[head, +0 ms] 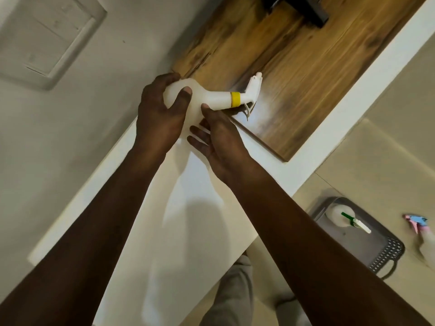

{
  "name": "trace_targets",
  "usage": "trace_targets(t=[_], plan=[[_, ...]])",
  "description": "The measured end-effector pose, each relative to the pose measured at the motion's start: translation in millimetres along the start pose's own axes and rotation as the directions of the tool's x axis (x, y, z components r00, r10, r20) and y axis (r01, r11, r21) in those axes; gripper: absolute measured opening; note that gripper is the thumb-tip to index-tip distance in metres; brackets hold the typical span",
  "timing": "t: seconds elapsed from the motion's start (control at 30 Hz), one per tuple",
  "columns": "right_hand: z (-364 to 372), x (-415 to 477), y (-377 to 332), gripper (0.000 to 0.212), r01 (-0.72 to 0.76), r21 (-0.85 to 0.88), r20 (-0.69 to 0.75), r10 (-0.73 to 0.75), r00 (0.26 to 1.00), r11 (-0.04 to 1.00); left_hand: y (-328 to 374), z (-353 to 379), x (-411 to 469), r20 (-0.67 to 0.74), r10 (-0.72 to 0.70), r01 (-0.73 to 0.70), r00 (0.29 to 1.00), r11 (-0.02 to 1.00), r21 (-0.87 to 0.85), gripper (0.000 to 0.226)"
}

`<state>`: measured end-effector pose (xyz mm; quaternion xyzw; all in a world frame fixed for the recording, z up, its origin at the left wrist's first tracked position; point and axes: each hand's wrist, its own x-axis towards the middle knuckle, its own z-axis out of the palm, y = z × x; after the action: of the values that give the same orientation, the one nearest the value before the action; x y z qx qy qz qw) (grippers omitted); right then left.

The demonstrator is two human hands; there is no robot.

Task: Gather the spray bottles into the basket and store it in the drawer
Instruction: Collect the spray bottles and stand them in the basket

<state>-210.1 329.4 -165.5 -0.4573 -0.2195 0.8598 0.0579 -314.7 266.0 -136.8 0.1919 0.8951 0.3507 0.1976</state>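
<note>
I have the yellow-collared spray bottle [211,100] up in both hands at the middle of the view, lying on its side with the nozzle pointing to 2 o'clock. The left grip [160,114] is wrapped round its fat body, thumb on top. The right grip [221,142] pinches it nearer the neck, thumb above and fingers spread beneath.

By my reckoning the gathering is about a third done. The grey basket [386,252] sits on the floor at 4 o'clock with one green-collared bottle [341,214] lying inside. A pink and blue bottle [421,229] lies on the floor just beside the basket, further out toward 3 o'clock, not yet in. This bottle and that one are left to go in, then the basket has to reach the drawer, which I cannot see from here.

Under my arms runs a white counter [188,220], glossy and sloping across the view. A wood panel [294,67] fills 1 o'clock, a pale wall plate [47,38] sits at 10 o'clock, and the floor [388,161] is beige tile.
</note>
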Motion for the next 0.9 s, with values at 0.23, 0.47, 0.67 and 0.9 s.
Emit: trace_targets(t=[0.23,0.47,0.67,0.9], plan=[[-54,-63,-10,0.031,0.170,-0.023,-0.016,-0.170,0.985,0.985,23,17,-71,-0.009,0.038,-0.039,0.999,0.984,-0.171,0.044],[-135,-152,-16,0.040,0.282,-0.026,-0.133,-0.283,0.950,0.959,65,67,-158,0.059,0.059,-0.042,0.996,0.968,-0.249,0.032],[-226,-217,-13,0.048,0.366,-0.068,-0.288,-0.369,0.883,0.928,103,136,-234,0.210,0.083,-0.029,0.974,0.968,-0.248,0.043],[-345,-263,11,0.065,0.342,-0.124,-0.448,-0.360,0.818,0.932,108,224,-321,0.413,0.065,0.002,0.908,0.987,-0.160,0.043]])
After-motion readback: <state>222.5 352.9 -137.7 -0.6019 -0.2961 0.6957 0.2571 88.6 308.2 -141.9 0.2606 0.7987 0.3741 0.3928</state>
